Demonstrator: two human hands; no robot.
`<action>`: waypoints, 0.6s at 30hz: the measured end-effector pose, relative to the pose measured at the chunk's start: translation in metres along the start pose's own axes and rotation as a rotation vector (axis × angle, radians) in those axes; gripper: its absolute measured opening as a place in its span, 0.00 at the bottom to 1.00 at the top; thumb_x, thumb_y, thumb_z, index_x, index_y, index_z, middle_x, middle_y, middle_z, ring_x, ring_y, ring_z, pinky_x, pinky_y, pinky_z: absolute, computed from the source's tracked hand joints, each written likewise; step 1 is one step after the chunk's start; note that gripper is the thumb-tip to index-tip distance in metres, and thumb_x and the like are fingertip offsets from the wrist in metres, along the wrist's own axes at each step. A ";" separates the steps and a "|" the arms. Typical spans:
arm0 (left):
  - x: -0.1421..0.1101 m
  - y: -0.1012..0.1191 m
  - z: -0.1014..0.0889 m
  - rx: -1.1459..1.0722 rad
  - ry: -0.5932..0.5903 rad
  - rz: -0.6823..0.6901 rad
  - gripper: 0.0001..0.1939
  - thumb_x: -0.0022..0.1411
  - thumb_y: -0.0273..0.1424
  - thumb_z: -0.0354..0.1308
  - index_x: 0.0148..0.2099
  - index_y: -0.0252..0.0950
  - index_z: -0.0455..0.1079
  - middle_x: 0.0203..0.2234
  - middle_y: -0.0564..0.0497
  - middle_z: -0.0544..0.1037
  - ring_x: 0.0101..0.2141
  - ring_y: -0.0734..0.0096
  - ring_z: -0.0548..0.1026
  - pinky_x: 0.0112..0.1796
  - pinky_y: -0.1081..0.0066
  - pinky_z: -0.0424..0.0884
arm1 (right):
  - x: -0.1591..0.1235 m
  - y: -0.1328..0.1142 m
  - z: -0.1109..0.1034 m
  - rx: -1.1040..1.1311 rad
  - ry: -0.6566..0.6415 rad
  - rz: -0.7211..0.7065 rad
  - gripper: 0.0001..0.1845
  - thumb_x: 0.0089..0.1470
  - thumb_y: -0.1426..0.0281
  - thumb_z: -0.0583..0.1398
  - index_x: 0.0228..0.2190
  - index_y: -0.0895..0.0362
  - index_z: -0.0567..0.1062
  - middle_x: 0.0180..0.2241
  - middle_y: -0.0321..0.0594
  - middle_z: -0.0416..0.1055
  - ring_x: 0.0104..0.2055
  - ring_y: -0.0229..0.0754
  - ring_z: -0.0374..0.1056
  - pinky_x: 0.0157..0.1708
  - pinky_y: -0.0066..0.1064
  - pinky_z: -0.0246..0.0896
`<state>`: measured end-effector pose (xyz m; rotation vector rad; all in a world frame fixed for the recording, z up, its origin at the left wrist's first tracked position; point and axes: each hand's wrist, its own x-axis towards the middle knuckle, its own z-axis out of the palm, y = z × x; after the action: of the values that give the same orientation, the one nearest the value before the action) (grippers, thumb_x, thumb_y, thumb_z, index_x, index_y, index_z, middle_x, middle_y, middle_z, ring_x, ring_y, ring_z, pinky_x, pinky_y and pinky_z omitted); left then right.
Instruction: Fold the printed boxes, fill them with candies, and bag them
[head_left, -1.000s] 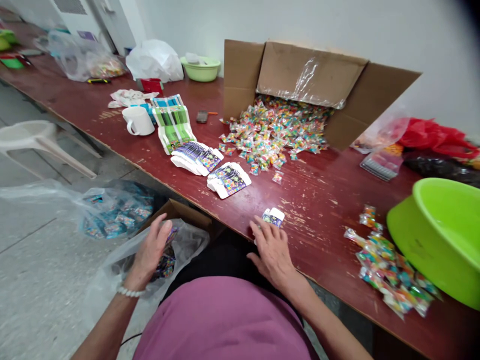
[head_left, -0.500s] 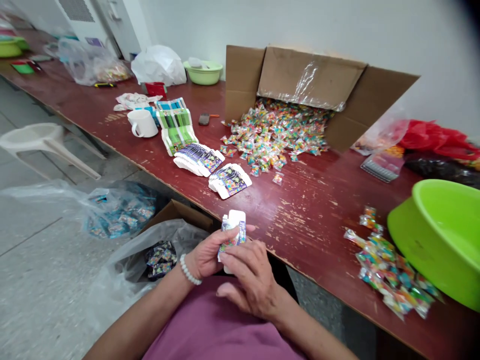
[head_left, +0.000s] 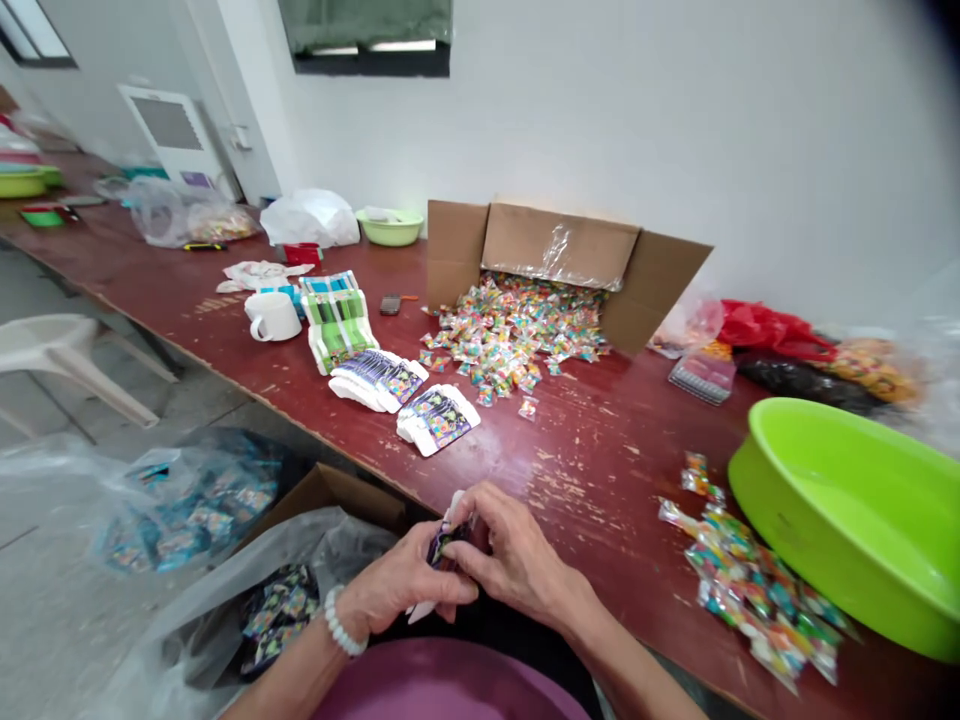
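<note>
Just off the table's front edge, a small purple printed carton [head_left: 442,538] with white flaps is held between both hands. My left hand [head_left: 409,583], with a pale bead bracelet at the wrist, closes around its lower part. My right hand [head_left: 506,545] pinches its upper end with thumb and fingers. Much of the carton is hidden behind the fingers. Beyond the hands, a fanned stack of flat purple cartons [head_left: 442,418] lies on the table, beside a longer row of purple cartons [head_left: 379,378] and green ones [head_left: 337,325].
Wrapped candies [head_left: 510,330] spill from a tipped cardboard box [head_left: 559,245] at the back. More candies [head_left: 750,580] lie right, beside a large green basin [head_left: 847,530]. A white mug [head_left: 274,318] stands left. Below the edge, a plastic-lined box holds purple packs [head_left: 277,615].
The right hand took a carton from the table edge and brought it to the left hand, which came up from the lined box. Both now grip it, and the view has tilted up.
</note>
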<state>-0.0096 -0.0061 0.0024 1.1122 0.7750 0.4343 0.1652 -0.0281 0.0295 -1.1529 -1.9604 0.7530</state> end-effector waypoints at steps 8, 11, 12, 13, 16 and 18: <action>0.001 0.004 0.005 0.184 0.055 0.019 0.06 0.47 0.27 0.65 0.30 0.32 0.72 0.18 0.57 0.69 0.18 0.79 0.67 0.21 0.78 0.64 | 0.000 -0.002 -0.012 0.088 -0.169 0.119 0.09 0.48 0.78 0.62 0.32 0.54 0.70 0.24 0.28 0.69 0.25 0.33 0.63 0.26 0.24 0.53; 0.005 0.005 0.010 0.124 0.192 0.034 0.08 0.49 0.30 0.65 0.31 0.32 0.71 0.20 0.54 0.72 0.17 0.76 0.69 0.21 0.75 0.67 | -0.002 0.002 -0.001 0.091 0.122 0.125 0.11 0.48 0.77 0.63 0.35 0.54 0.73 0.29 0.33 0.71 0.28 0.36 0.65 0.29 0.27 0.58; 0.005 0.006 0.011 0.084 0.228 0.031 0.10 0.49 0.32 0.66 0.33 0.32 0.71 0.21 0.53 0.73 0.18 0.74 0.71 0.21 0.73 0.69 | -0.003 0.003 0.003 0.088 0.227 0.134 0.13 0.47 0.75 0.64 0.38 0.54 0.74 0.31 0.35 0.72 0.29 0.37 0.66 0.30 0.28 0.60; 0.005 0.008 0.012 0.048 0.242 0.026 0.13 0.50 0.35 0.67 0.34 0.32 0.72 0.22 0.52 0.74 0.18 0.73 0.72 0.22 0.72 0.70 | -0.003 0.004 0.007 0.107 0.291 0.157 0.14 0.48 0.73 0.64 0.39 0.54 0.74 0.33 0.37 0.73 0.30 0.38 0.66 0.31 0.29 0.62; 0.002 0.014 0.012 0.037 0.214 0.054 0.17 0.52 0.40 0.67 0.35 0.32 0.71 0.23 0.51 0.75 0.22 0.70 0.74 0.25 0.70 0.71 | -0.002 0.007 0.014 0.308 0.257 0.293 0.09 0.55 0.63 0.62 0.34 0.57 0.76 0.26 0.37 0.73 0.24 0.39 0.67 0.26 0.29 0.62; -0.002 0.016 0.010 0.114 0.234 0.143 0.16 0.54 0.40 0.66 0.36 0.32 0.72 0.26 0.50 0.77 0.28 0.69 0.76 0.30 0.72 0.71 | -0.001 0.009 0.013 0.409 0.254 0.358 0.14 0.56 0.60 0.61 0.28 0.58 0.75 0.21 0.35 0.71 0.22 0.38 0.66 0.24 0.29 0.61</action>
<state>-0.0027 -0.0068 0.0200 1.2426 0.9372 0.6557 0.1594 -0.0263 0.0151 -1.2813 -1.3271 1.0763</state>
